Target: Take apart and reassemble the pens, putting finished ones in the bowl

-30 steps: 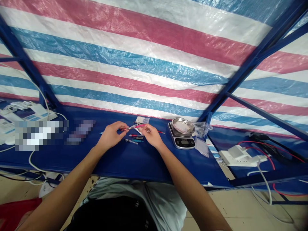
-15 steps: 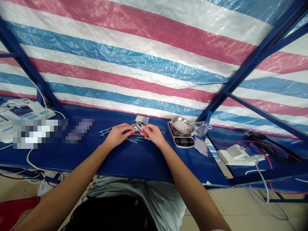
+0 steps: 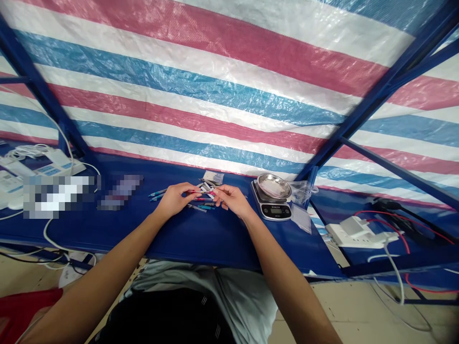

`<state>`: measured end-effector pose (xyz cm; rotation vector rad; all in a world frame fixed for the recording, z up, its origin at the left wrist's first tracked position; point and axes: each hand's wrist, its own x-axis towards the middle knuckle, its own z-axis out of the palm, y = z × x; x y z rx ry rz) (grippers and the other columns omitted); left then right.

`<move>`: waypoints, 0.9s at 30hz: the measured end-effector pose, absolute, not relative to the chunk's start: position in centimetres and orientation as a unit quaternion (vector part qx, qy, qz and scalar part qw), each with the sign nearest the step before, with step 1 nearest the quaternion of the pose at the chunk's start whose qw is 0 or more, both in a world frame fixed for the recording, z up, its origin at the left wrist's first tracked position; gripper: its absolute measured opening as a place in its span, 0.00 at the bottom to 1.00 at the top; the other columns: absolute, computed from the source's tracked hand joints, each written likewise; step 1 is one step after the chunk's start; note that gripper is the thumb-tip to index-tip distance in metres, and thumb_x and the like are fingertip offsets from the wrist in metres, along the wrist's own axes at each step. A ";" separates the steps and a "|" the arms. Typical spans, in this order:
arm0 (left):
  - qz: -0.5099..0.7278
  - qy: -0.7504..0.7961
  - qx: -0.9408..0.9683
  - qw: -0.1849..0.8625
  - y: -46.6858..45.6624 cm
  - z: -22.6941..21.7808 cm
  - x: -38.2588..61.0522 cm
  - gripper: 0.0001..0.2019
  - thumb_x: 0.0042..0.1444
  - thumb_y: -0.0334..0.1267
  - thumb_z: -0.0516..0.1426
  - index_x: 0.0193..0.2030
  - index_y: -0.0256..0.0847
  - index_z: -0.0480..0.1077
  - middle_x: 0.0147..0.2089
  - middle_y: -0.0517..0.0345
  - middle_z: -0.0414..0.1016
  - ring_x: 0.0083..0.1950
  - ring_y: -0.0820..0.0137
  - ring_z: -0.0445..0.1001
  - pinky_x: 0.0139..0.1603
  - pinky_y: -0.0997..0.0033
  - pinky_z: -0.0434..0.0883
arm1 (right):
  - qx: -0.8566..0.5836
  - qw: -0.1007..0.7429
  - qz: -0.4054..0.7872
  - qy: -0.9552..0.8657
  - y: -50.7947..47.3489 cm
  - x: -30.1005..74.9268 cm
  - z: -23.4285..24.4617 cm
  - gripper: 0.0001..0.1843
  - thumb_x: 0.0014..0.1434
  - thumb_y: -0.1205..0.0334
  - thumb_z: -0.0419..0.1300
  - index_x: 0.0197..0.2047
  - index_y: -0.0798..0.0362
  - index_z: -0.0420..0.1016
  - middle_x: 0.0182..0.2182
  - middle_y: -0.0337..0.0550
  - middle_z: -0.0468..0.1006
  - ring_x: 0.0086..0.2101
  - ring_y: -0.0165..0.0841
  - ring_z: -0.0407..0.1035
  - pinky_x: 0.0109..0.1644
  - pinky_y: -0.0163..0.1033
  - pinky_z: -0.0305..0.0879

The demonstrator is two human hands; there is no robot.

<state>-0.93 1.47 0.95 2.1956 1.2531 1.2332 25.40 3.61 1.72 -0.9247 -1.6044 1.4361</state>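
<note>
Left of a kitchen scale (image 3: pixel 270 211), a person's left hand (image 3: pixel 174 199) and right hand (image 3: pixel 231 200) pinch a pink pen (image 3: pixel 199 192) level above a blue table (image 3: pixel 201 234), fingers closed, its right end hidden by the right fingers (image 3: pixel 220 191); a second earlier it slanted. Loose pens (image 3: pixel 158 194) lie just behind the hands, partly covered. Open tabletop stretches to the near edge (image 3: pixel 201 258); blurred patches (image 3: pixel 59 193) farther left cannot be made out.

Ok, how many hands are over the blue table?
2: the left hand and the right hand, close together over the pens on the table. No others show.
</note>
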 end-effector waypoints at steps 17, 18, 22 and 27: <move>0.402 0.500 0.752 0.149 2.0 0.8 -2.1 0.17 0.68 0.55 0.61 0.49 0.45 0.82 0.49 0.53 0.85 0.47 0.62 0.82 0.51 0.64 0.76 | -0.475 0.482 0.303 -0.671 5.7 30.2 2.9 0.20 0.63 0.41 0.66 0.40 0.51 0.80 0.34 0.44 0.83 0.31 0.36 0.73 0.38 0.41 0.69; 0.400 0.501 0.754 0.144 2.0 0.8 -2.1 0.17 0.68 0.55 0.61 0.49 0.45 0.82 0.50 0.53 0.85 0.47 0.61 0.82 0.51 0.64 0.76 | -0.490 0.483 0.267 -0.675 5.8 30.5 2.9 0.19 0.64 0.41 0.65 0.40 0.51 0.80 0.34 0.45 0.83 0.31 0.37 0.74 0.39 0.42 0.70; 0.377 0.496 0.771 0.132 1.9 0.8 -2.0 0.17 0.68 0.54 0.60 0.49 0.45 0.82 0.50 0.52 0.85 0.49 0.59 0.82 0.53 0.62 0.77 | -0.527 0.472 0.185 -0.682 5.9 31.2 3.1 0.19 0.66 0.43 0.63 0.38 0.51 0.80 0.31 0.45 0.83 0.30 0.38 0.74 0.41 0.43 0.69; 0.346 0.496 0.786 0.128 2.0 0.6 -2.1 0.17 0.69 0.53 0.58 0.49 0.45 0.83 0.51 0.51 0.85 0.50 0.57 0.82 0.54 0.59 0.77 | -0.562 0.504 0.114 -0.646 5.0 31.4 4.2 0.18 0.69 0.46 0.60 0.35 0.50 0.77 0.27 0.43 0.82 0.28 0.38 0.74 0.41 0.43 0.68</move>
